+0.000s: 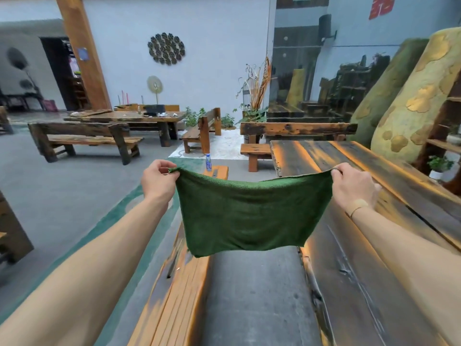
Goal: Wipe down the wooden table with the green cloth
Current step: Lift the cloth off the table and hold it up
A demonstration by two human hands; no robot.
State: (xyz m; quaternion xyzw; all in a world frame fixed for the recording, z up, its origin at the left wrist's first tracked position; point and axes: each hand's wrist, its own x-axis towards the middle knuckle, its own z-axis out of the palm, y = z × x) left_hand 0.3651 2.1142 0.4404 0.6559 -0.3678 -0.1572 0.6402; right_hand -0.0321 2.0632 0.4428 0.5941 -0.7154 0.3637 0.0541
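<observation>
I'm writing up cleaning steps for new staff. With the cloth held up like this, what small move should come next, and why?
Probably lower the green cloth to the right onto the wooden table. The left hand and right hand each pinch a top corner, so it hangs spread in the air over the gap between bench and table, touching no wood yet.

Matt nubbly green cloth (249,216), dark weathered glossy wooden table (374,245), slatted wooden bench (174,308)

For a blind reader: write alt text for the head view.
Two hands, left hand and right hand, pinch the top corners of a green cloth, stretched in the air above a bench beside a long wooden table.
</observation>
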